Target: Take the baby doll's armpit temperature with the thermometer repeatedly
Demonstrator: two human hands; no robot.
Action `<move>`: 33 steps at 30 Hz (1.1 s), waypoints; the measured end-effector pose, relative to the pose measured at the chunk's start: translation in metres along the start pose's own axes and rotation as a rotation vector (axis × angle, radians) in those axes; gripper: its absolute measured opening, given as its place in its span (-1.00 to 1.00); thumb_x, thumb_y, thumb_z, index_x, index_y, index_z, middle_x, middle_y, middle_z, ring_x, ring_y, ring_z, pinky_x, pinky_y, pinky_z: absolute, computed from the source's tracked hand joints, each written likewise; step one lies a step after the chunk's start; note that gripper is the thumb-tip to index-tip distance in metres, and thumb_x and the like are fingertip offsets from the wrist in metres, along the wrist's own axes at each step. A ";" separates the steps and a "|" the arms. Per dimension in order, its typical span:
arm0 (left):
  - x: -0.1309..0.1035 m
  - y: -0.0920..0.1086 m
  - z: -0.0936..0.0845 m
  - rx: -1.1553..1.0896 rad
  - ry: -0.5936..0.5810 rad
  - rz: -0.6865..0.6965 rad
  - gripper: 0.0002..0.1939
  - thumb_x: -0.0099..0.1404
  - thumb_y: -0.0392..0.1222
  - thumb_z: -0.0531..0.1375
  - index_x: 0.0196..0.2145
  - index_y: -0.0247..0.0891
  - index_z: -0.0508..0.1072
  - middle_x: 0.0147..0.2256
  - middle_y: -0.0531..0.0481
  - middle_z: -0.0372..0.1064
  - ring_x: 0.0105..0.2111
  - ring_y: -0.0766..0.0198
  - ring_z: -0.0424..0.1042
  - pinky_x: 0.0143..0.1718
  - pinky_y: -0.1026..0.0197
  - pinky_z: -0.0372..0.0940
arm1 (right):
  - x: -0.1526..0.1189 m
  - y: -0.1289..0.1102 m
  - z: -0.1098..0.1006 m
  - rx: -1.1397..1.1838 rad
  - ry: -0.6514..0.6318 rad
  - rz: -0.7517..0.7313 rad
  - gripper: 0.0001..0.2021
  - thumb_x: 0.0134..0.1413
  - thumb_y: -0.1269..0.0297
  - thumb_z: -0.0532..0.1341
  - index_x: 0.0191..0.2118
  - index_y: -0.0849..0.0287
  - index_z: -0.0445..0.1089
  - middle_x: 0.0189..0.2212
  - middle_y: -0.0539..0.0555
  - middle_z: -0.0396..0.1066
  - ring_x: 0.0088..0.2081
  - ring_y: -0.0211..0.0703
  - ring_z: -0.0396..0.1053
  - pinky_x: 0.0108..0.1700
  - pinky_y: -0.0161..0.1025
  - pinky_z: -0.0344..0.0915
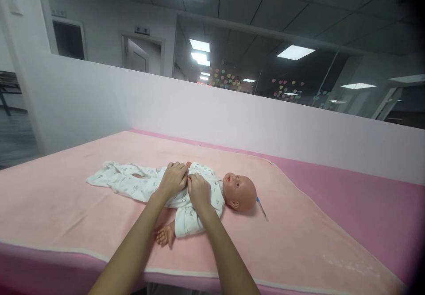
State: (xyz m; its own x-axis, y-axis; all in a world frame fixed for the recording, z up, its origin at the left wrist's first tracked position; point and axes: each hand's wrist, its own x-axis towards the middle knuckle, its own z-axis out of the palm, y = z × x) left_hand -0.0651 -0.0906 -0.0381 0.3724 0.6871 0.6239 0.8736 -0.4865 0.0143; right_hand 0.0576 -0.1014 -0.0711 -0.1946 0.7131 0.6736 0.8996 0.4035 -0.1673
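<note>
A baby doll (241, 192) lies on its back, its head to the right and its legs to the left. It wears a white printed romper (142, 189). Over the doll's chest, my left hand (174, 179) is closed with the fingers bent onto the front of the romper. My right hand (199, 191) pinches the cloth close beside it, thumb and fingers together. What exactly lies between the fingertips is hidden, though romper cloth surrounds both. The doll's near hand (166, 235) sticks out of its sleeve toward me. Beside the head rests a thin thermometer-like stick with a blue end (262, 208).
A peach blanket (292, 242) with a pale edge covers the pink padded table (332, 189). Behind it runs a low white wall (232, 113) below a dark window with heart stickers. At the far left, part of a bench (9, 85) stands on the floor.
</note>
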 end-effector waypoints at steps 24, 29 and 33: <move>-0.001 -0.001 0.006 0.001 0.015 0.029 -0.81 0.20 -0.34 -0.08 -0.42 -0.25 0.31 -0.43 -0.07 0.32 -0.36 0.15 0.24 -0.26 0.10 0.04 | 0.000 -0.002 0.000 -0.047 -0.029 0.012 -0.77 0.18 0.41 -0.02 -0.36 0.16 0.36 -0.43 0.05 0.36 -0.38 -0.21 0.29 -0.42 -0.29 0.06; 0.000 0.000 0.004 -0.074 -0.007 -0.019 -0.79 0.22 -0.32 -0.10 -0.44 -0.25 0.31 -0.44 -0.04 0.34 -0.36 0.17 0.26 -0.25 0.11 0.06 | -0.001 -0.002 0.000 -0.039 -0.024 0.017 -0.79 0.17 0.40 0.00 -0.36 0.15 0.37 -0.43 0.04 0.37 -0.39 -0.22 0.29 -0.42 -0.29 0.07; 0.000 0.004 0.000 -0.146 -0.027 -0.039 -0.79 0.21 -0.33 -0.10 -0.46 -0.24 0.29 -0.43 -0.01 0.35 -0.36 0.19 0.26 -0.26 0.12 0.07 | -0.001 -0.003 0.000 -0.020 0.021 0.040 -0.82 0.15 0.41 0.03 -0.36 0.16 0.35 -0.45 0.02 0.36 -0.41 -0.23 0.29 -0.43 -0.29 0.06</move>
State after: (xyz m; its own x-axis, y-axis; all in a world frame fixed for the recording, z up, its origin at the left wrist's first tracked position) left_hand -0.0616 -0.0925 -0.0374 0.3490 0.7203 0.5995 0.8335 -0.5310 0.1528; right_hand 0.0551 -0.1033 -0.0719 -0.1505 0.7161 0.6816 0.9141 0.3633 -0.1798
